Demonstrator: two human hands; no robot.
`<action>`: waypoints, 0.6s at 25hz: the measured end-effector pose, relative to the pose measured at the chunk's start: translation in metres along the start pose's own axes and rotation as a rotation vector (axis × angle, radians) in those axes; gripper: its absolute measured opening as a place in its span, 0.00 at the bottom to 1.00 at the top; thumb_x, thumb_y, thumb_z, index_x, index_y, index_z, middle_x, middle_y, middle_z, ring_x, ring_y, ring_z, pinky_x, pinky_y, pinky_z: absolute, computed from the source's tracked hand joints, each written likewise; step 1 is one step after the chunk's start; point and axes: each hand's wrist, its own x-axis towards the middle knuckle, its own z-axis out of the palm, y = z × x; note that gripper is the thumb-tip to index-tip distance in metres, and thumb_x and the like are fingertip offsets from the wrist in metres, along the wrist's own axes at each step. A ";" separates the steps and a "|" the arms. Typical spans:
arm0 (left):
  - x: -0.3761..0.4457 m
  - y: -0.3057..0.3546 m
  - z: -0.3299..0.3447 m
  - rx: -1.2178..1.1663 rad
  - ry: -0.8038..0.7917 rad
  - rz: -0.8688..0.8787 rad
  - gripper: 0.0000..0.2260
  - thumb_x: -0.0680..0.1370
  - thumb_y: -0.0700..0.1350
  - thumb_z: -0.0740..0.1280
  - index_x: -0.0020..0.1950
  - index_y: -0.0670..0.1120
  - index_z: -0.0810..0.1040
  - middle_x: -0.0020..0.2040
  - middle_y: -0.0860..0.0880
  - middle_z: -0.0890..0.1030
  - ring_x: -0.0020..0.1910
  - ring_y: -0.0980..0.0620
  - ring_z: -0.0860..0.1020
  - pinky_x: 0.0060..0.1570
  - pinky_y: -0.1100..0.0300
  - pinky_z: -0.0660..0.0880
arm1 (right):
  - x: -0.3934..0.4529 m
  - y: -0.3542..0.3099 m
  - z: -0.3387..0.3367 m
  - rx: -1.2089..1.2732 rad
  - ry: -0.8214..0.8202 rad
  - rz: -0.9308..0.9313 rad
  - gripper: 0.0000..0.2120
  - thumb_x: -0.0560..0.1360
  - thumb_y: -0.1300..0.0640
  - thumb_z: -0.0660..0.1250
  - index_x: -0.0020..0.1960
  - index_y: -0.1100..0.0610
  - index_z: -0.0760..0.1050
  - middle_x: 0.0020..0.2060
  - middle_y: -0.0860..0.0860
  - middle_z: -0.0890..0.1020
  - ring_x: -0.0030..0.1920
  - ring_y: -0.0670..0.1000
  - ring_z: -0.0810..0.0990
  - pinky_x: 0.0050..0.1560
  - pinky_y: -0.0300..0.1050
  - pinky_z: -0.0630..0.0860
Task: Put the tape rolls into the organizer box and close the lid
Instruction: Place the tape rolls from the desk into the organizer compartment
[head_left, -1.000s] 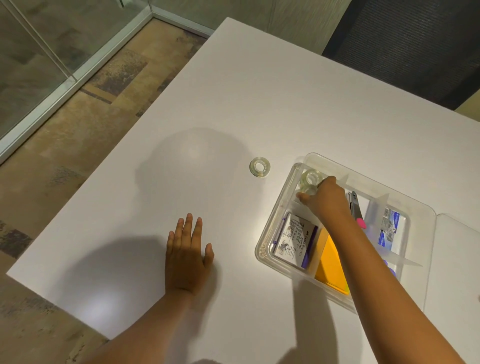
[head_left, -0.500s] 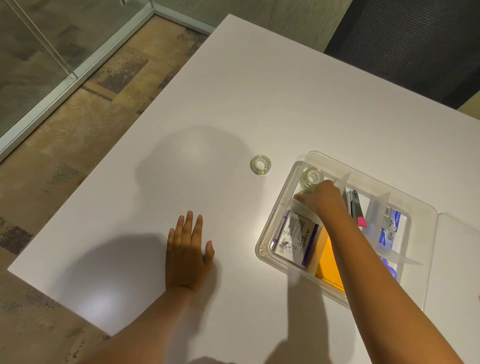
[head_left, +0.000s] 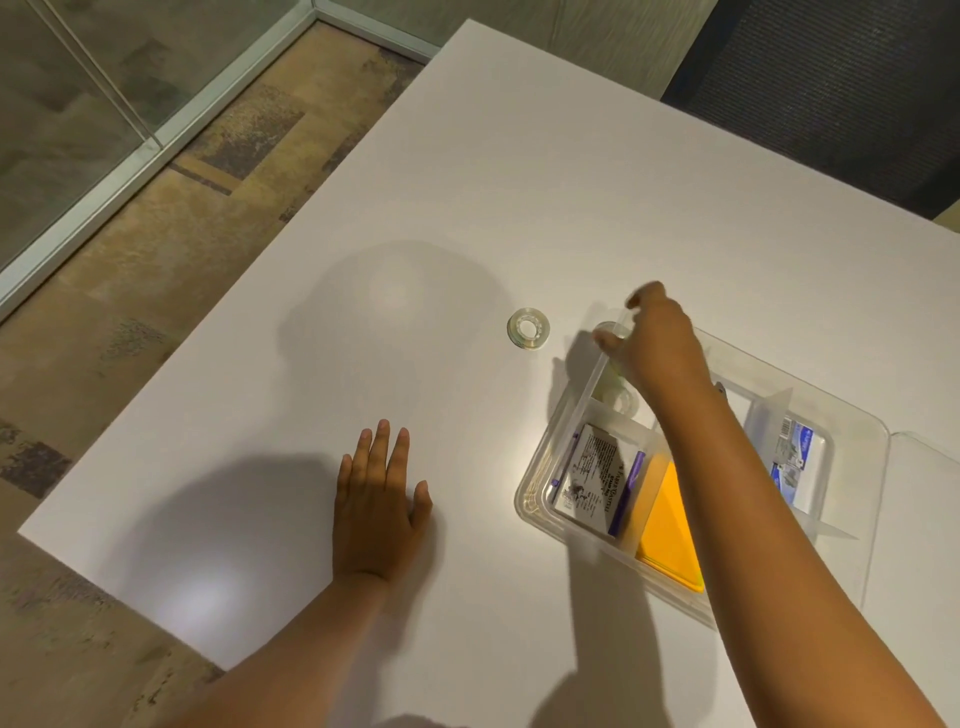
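Observation:
A clear tape roll (head_left: 529, 329) lies flat on the white table (head_left: 467, 182), left of the transparent organizer box (head_left: 531, 501). Inside the box's far-left compartment lie clear tape rolls (head_left: 619, 400), partly hidden by my right arm. My right hand (head_left: 660, 340) hovers over the box's far-left corner with its fingers apart and nothing in it, a short way right of the loose roll. My left hand (head_left: 379, 499) rests flat on the table, palm down, fingers spread. The box's clear lid (head_left: 930, 499) lies open to the right.
The box also holds a white and purple pack (head_left: 597, 480), a yellow pad (head_left: 670, 530) and blue and white packs (head_left: 795, 457). A dark mesh chair (head_left: 831, 78) stands beyond the table's far edge. The table's left edge drops to a carpeted floor by a glass wall.
My right hand has lifted out of the box's far-left compartment and moved up and left over the box corner, toward the loose roll. The left hand has stayed put.

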 end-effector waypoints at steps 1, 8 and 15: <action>0.000 0.000 0.000 0.000 0.004 0.002 0.26 0.73 0.51 0.53 0.70 0.44 0.64 0.71 0.40 0.66 0.70 0.42 0.62 0.68 0.51 0.50 | 0.003 -0.008 0.005 0.000 -0.015 -0.089 0.24 0.72 0.56 0.70 0.64 0.60 0.66 0.60 0.61 0.74 0.58 0.60 0.76 0.48 0.46 0.70; -0.002 -0.001 0.003 -0.014 0.027 0.023 0.26 0.74 0.51 0.54 0.71 0.44 0.62 0.72 0.41 0.63 0.72 0.45 0.56 0.70 0.50 0.50 | 0.019 -0.038 0.072 -0.322 -0.238 -0.312 0.24 0.75 0.62 0.63 0.69 0.56 0.64 0.63 0.61 0.68 0.61 0.63 0.70 0.54 0.53 0.73; -0.002 -0.001 0.003 -0.018 0.041 0.029 0.26 0.74 0.51 0.54 0.71 0.44 0.62 0.72 0.40 0.64 0.72 0.45 0.56 0.70 0.52 0.48 | 0.003 -0.043 0.093 -0.467 -0.283 -0.410 0.19 0.74 0.69 0.60 0.63 0.58 0.67 0.60 0.60 0.67 0.57 0.62 0.69 0.49 0.53 0.73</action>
